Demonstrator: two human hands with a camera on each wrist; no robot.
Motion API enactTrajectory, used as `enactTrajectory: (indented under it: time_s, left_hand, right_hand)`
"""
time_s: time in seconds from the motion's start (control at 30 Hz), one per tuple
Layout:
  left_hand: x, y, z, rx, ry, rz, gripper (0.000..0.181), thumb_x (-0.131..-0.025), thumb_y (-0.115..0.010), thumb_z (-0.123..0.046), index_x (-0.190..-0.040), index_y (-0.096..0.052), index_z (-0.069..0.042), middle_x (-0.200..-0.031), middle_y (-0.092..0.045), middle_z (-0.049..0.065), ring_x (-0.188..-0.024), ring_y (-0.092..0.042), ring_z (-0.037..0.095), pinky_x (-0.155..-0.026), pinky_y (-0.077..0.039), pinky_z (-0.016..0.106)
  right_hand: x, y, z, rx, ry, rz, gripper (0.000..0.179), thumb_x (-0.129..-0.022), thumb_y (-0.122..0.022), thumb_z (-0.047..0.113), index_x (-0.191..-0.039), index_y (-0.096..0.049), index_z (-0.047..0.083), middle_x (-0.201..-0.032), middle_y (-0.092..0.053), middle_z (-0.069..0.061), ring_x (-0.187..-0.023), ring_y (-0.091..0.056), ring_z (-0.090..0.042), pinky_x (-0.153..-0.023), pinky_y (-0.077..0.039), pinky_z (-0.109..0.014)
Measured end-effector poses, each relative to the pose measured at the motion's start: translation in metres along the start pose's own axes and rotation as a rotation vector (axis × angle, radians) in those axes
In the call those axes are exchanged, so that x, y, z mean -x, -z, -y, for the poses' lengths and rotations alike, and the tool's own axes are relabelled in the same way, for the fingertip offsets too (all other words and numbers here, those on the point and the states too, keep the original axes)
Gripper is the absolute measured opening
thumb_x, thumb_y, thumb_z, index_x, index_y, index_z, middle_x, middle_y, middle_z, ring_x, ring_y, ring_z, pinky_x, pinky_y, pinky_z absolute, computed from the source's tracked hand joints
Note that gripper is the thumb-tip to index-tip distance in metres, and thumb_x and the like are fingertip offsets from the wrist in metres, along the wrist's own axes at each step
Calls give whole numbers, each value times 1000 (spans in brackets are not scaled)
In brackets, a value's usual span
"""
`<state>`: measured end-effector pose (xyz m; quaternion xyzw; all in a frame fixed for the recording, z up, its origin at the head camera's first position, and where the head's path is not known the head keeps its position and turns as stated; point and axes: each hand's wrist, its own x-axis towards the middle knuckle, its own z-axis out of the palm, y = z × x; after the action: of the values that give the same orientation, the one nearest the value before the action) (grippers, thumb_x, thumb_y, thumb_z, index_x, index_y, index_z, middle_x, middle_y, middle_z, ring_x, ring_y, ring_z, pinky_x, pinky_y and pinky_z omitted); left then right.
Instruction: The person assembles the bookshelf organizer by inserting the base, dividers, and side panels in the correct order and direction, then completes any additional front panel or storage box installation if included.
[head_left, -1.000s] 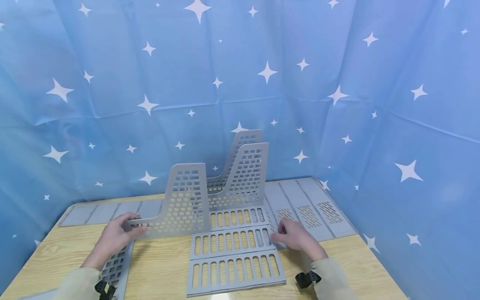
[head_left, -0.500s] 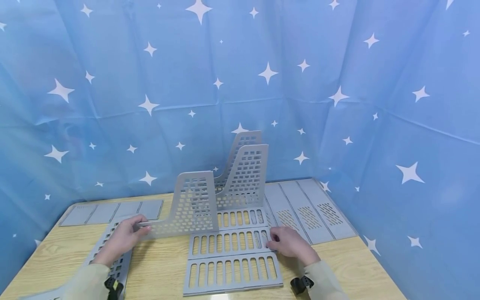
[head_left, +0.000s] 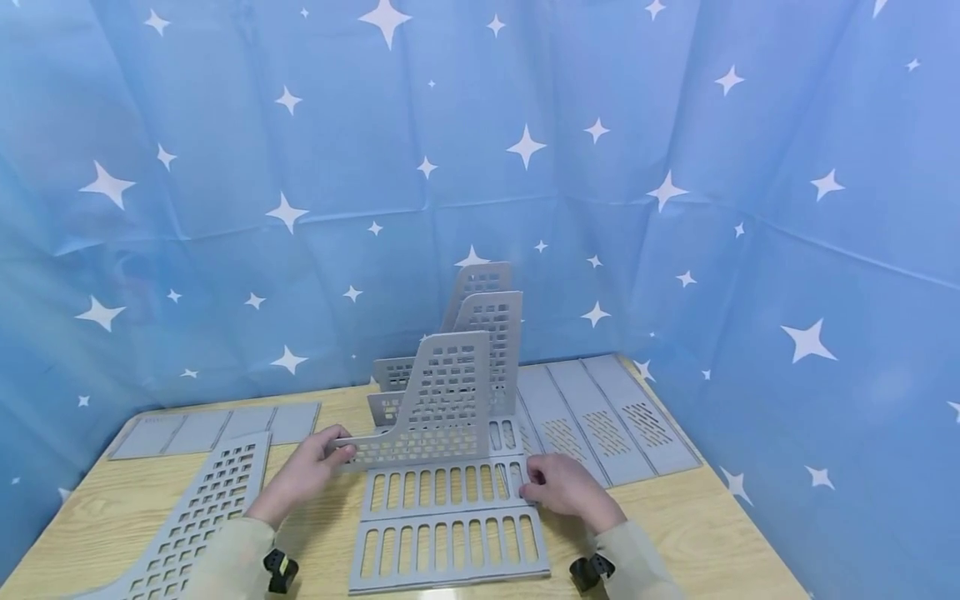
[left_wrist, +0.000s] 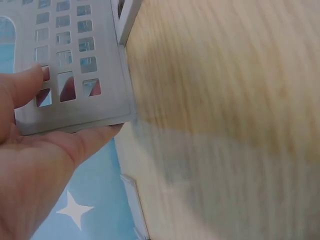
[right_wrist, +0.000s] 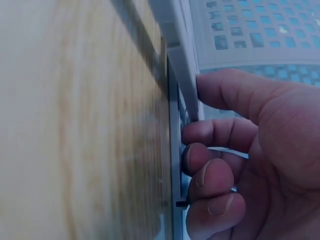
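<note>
My left hand [head_left: 307,467] grips the low front end of a grey perforated side panel [head_left: 444,417], stood upright with its tall end to the right. In the left wrist view the thumb lies on the panel's face [left_wrist: 112,107] and the fingers go underneath. My right hand [head_left: 566,492] pinches the right end of a flat grey slotted panel [head_left: 450,510], thumb and index finger on its edge in the right wrist view; the other fingers are curled. Two more perforated side panels [head_left: 510,358] stand upright behind. Whether the held panel's lower edge touches the slotted piece, I cannot tell.
Grey plates with slanted slots [head_left: 611,417] lie at the right rear of the wooden table [head_left: 675,542]. Plain grey plates [head_left: 202,429] lie at the left rear. Another perforated side panel [head_left: 251,475] lies flat beside my left forearm. A blue star-patterned curtain [head_left: 337,167] surrounds the table.
My left hand has carried the side panel to the right, in front of the two standing panels. The right hand has shifted slightly left and now pinches the slotted panel's end.
</note>
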<state>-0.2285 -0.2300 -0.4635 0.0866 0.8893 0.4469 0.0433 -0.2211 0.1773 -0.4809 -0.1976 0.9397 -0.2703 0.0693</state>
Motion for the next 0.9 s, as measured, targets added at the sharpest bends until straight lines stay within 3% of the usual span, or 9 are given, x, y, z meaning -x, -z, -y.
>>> enactTrajectory:
  time_s: [0.13,0.23,0.37,0.5,0.6,0.67,0.77,0.87,0.9]
  left_hand:
    - [3,-4,-4,46,9,-18,19,-108,-56,-16,-122,-60,-3,-128,-65,17,-118,-64,36,-91,-54,52]
    - [6,-7,-9,60,61,-59,34,-108,-57,-16,-135,-50,3,-130,-59,22,-116,-63,36,-89,-56,48]
    - [11,-11,-16,31,139,-95,51,-109,-51,-17,-146,-32,12,-137,-50,37,-124,-55,52,-93,-55,51]
    - [13,-20,-22,26,160,-103,54,-109,-43,-16,-146,-23,17,-143,-43,43,-127,-51,55,-92,-54,54]
    - [12,-27,-24,35,154,-121,53,-108,-42,-14,-146,-23,18,-143,-43,44,-127,-52,53,-94,-53,55]
    - [11,-31,-27,41,145,-118,55,-108,-42,-13,-147,-22,19,-147,-38,45,-138,-42,55,-108,-45,60]
    - [9,-38,-32,57,134,-100,57,-108,-41,-13,-150,-19,19,-151,-33,45,-145,-30,56,-117,-30,63]
    - [7,-43,-36,46,123,-105,57,-108,-41,-12,-150,-18,19,-148,-37,45,-143,-33,56,-116,-32,64]
    - [6,-44,-38,43,126,-105,57,-108,-41,-12,-150,-18,19,-141,-44,45,-135,-45,56,-110,-42,62]
  right_hand:
    - [0,1,-2,-7,2,-8,36,-94,-74,22,-70,-48,16,-61,-39,7,-55,-38,-9,-54,-32,-26]
    - [0,1,-1,-38,-33,-39,32,-91,-77,23,-73,-51,14,-63,-44,6,-57,-41,-10,-53,-34,-26]
    - [-1,3,2,-83,-63,-35,28,-91,-77,24,-85,-56,7,-70,-50,-3,-61,-44,-16,-54,-35,-29]
    - [0,8,1,-76,-51,2,46,-92,-76,26,-117,-65,-11,-96,-62,-13,-83,-56,-24,-72,-51,-42]
    - [2,10,1,-66,-33,16,62,-92,-76,25,-139,-57,-11,-111,-60,-14,-95,-55,-26,-86,-52,-48]
    - [3,10,1,-64,-8,29,60,-91,-75,22,-139,-57,-11,-105,-56,-11,-90,-51,-23,-79,-49,-42]
    - [3,9,0,-62,28,32,58,-91,-73,20,-137,-59,-11,-100,-53,-7,-87,-48,-20,-73,-44,-35]
    - [3,8,0,-58,46,26,58,-90,-73,18,-138,-58,-12,-98,-53,-5,-85,-47,-18,-70,-42,-31]
    - [2,8,0,-55,50,24,59,-90,-74,17,-138,-58,-12,-97,-52,-4,-85,-47,-18,-70,-42,-31]
